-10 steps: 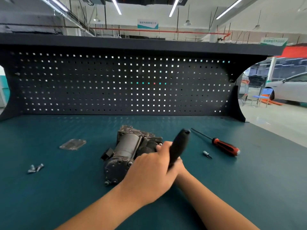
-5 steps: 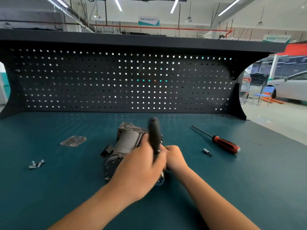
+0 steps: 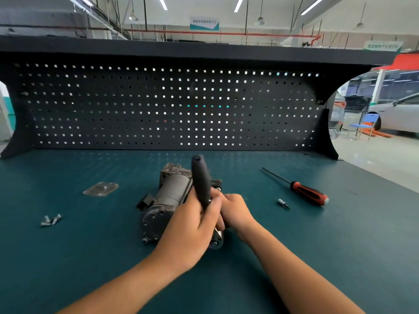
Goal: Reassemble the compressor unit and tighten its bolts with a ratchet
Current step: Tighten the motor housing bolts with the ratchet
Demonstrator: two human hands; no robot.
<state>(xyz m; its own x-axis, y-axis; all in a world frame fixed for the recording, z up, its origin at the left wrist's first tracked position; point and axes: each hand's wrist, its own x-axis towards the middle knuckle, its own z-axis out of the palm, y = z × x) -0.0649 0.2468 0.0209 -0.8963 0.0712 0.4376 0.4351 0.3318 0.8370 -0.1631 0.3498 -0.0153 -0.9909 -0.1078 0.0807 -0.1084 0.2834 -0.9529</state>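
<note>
The grey compressor unit [image 3: 169, 198] lies on the teal bench top [image 3: 340, 234], its round end cap facing me. My left hand [image 3: 192, 225] grips the black ratchet handle [image 3: 200, 177], which stands nearly upright over the unit's right side. The ratchet's head is hidden behind my hands. Just right of it, my right hand [image 3: 235, 209] is curled against the unit's near right end; what it holds is hidden.
A thin metal cover plate [image 3: 101, 189] and a few loose bolts [image 3: 51, 220] lie to the left. To the right lie a red-and-black screwdriver [image 3: 303, 191] and a small bit [image 3: 282, 203]. A black pegboard [image 3: 170, 105] closes the back.
The ratchet handle has swung from leaning right to nearly upright, tipping slightly left. My left hand moved with it and my right hand came into view beside it.
</note>
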